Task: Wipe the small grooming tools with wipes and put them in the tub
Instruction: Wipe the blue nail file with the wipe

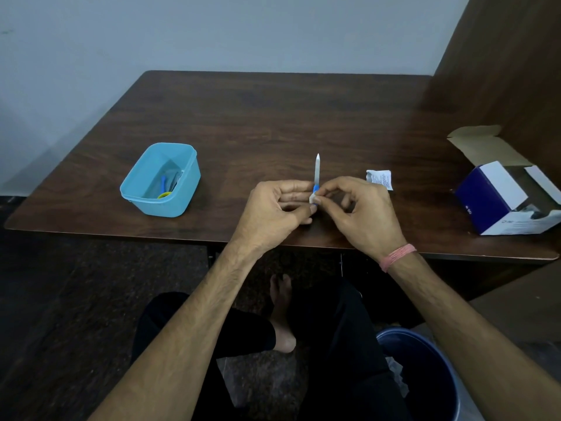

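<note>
A nail file point(317, 170) with a silver blade and blue handle stands upright above the table's front edge. My left hand point(274, 211) grips its blue handle from the left. My right hand point(359, 211) pinches a small white wipe point(312, 198) against the handle's lower part. A light blue tub point(138, 183) sits on the table to the left, well apart from both hands. Inside it lie several small tools, one blue-handled and one with a yellow ring.
A torn white wipe sachet point(380, 178) lies just beyond my right hand. An open blue-and-white box point(498, 199) stands at the right end of the brown table point(258, 123). A blue bin point(425, 372) stands on the floor beside my right leg.
</note>
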